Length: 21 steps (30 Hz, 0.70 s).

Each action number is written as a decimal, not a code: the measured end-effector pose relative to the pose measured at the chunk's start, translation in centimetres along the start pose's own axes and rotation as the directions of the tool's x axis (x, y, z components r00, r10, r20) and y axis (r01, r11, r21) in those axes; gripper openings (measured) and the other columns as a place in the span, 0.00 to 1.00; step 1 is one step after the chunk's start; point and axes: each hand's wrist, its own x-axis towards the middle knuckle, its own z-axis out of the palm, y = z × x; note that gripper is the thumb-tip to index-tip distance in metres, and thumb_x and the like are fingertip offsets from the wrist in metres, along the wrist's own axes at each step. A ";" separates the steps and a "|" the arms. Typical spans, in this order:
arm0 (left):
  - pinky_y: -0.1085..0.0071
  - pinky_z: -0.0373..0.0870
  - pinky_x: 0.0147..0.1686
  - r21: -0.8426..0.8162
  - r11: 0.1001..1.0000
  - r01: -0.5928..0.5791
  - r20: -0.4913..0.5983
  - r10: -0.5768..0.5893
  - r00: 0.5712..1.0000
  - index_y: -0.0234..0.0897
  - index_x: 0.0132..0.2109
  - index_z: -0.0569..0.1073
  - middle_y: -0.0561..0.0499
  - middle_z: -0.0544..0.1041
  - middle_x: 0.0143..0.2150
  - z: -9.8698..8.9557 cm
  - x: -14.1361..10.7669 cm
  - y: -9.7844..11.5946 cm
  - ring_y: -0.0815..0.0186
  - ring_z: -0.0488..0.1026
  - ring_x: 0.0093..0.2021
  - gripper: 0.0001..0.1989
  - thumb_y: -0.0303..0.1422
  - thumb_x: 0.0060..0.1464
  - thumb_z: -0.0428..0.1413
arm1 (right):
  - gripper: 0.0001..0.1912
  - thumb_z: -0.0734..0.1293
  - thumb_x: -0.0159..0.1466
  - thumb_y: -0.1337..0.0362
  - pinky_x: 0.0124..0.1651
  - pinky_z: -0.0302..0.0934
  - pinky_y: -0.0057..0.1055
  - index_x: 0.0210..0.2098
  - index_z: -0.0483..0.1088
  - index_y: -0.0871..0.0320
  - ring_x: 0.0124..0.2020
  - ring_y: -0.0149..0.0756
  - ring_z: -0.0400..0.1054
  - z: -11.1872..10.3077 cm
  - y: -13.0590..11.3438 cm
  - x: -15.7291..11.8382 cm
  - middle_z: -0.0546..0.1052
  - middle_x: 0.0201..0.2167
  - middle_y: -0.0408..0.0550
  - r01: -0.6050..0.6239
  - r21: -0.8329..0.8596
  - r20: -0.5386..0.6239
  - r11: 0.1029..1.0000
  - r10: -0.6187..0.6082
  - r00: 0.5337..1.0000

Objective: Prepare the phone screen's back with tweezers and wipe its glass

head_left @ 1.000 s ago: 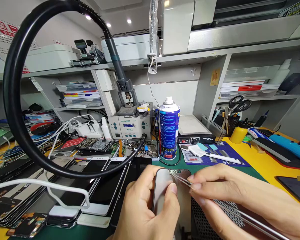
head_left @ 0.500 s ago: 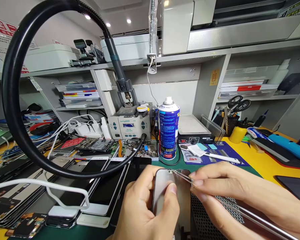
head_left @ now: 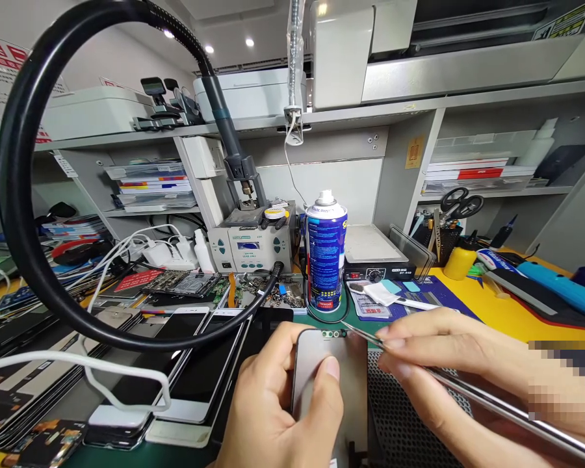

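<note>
In the head view, the left hand (head_left: 287, 400) has its grip closed round a flat phone-like panel (head_left: 309, 354) above the worktop (head_left: 500, 305), thumb across its face; the right hand (head_left: 468, 351) pinches slim tweezers (head_left: 487, 399), tips near the panel's top edge (I cannot tell whether they touch). The step looks like fine work around the small round openings (head_left: 336, 334) there, and the next move seems to call for steadiness and careful aim. Beyond stand a blue spray can (head_left: 325, 260) and grey station (head_left: 251, 247); shelves (head_left: 341, 119) rise behind under ceiling lights (head_left: 249, 42).
</note>
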 end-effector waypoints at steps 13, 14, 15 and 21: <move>0.75 0.62 0.22 -0.139 0.989 0.048 -0.020 -0.051 0.999 0.37 0.33 0.69 0.52 0.67 0.26 -0.2 -0.1 0.4 0.69 0.64 0.23 0.13 0.41 0.58 0.56 | 0.08 0.68 0.56 0.74 0.40 0.70 0.10 0.28 0.73 0.54 0.28 0.26 0.78 -0.2 0.4 -0.2 0.81 0.28 0.40 0.063 0.005 0.081 0.998 -0.064 0.995; 0.75 0.62 0.22 -0.145 0.988 0.046 -0.022 -0.050 0.999 0.37 0.33 0.69 0.52 0.67 0.26 -0.2 0.0 0.4 0.69 0.64 0.24 0.13 0.41 0.58 0.56 | 0.09 0.67 0.56 0.75 0.40 0.70 0.09 0.28 0.73 0.54 0.28 0.25 0.78 -0.1 0.3 -0.1 0.82 0.28 0.40 0.072 0.004 0.080 0.997 -0.073 0.994; 0.75 0.62 0.22 -0.152 0.987 0.044 -0.023 -0.048 0.999 0.37 0.33 0.69 0.52 0.66 0.26 -0.2 0.0 0.4 0.69 0.64 0.24 0.12 0.41 0.58 0.57 | 0.09 0.67 0.56 0.75 0.39 0.69 0.08 0.28 0.73 0.53 0.28 0.25 0.78 0.0 0.3 0.0 0.82 0.28 0.39 0.074 0.008 0.072 0.997 -0.075 0.995; 0.74 0.61 0.23 -0.174 0.984 0.044 -0.034 -0.051 0.998 0.37 0.34 0.69 0.53 0.63 0.25 -0.1 0.1 0.4 0.69 0.61 0.24 0.12 0.42 0.58 0.57 | 0.08 0.66 0.59 0.70 0.36 0.70 0.09 0.27 0.73 0.49 0.26 0.25 0.78 0.3 0.1 -0.4 0.81 0.27 0.35 -0.018 0.037 0.042 0.999 0.017 0.999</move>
